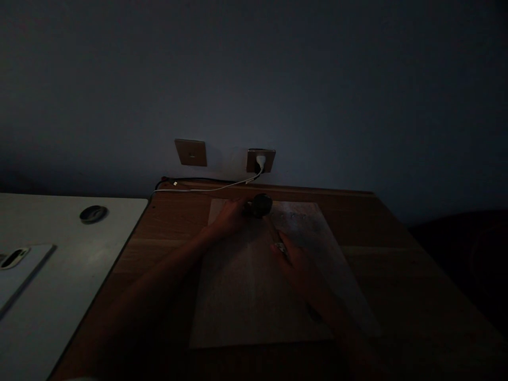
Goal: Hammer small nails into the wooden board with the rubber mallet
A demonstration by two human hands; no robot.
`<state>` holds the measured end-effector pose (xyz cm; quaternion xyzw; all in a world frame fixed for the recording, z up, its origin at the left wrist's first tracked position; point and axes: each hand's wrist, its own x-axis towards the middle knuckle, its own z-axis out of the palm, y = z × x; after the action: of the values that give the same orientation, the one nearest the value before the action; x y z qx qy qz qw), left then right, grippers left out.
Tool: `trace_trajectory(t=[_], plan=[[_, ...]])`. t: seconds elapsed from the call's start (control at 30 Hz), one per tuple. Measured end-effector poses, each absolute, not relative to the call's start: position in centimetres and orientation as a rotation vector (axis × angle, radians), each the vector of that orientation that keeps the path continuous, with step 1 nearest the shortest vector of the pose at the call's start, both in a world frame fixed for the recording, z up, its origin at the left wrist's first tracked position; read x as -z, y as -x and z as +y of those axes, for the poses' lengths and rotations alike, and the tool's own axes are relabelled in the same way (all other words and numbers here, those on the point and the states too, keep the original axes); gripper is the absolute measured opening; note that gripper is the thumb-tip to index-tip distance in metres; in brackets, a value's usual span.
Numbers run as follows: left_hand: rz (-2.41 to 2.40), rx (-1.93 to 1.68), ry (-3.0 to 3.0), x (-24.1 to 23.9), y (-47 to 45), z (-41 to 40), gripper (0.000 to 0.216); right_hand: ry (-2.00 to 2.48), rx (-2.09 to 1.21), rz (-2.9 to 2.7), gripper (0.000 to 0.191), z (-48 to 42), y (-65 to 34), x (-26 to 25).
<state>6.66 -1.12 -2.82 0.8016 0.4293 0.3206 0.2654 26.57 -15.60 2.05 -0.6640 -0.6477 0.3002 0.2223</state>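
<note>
The scene is very dark. My left hand [230, 216] reaches to the far end of a pale rectangular board [238, 296] on the wooden table [397, 254], and its fingers close round a dark round object [262, 205]. My right hand [299, 262] rests on the board nearer to me, fingers curled round a small pale thing [280, 247], perhaps a blade or tool, too dim to name. Its tip points toward the dark object.
A white surface [79, 275] adjoins the table on the left, bearing a small round dark disc [93, 214] and a phone [16, 264]. On the wall are a switch plate [191, 152] and a socket [261, 160] with a white plug and cable [222, 187].
</note>
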Motion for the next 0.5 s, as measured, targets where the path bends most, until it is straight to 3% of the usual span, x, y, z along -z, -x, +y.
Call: trace_trajectory(t=[0.23, 0.5], plan=[[1.158, -0.819, -2.243, 2.4, -6.7, -1.3, 0.042, 1.798, -0.843, -1.650, 0.057, -16.2, -27.6, -2.0], [1.208, -0.715, -2.623, 1.0, -7.0, -2.5, 0.039, 2.108, -0.783, -1.308, 0.076, -20.7, -32.7, -2.3]])
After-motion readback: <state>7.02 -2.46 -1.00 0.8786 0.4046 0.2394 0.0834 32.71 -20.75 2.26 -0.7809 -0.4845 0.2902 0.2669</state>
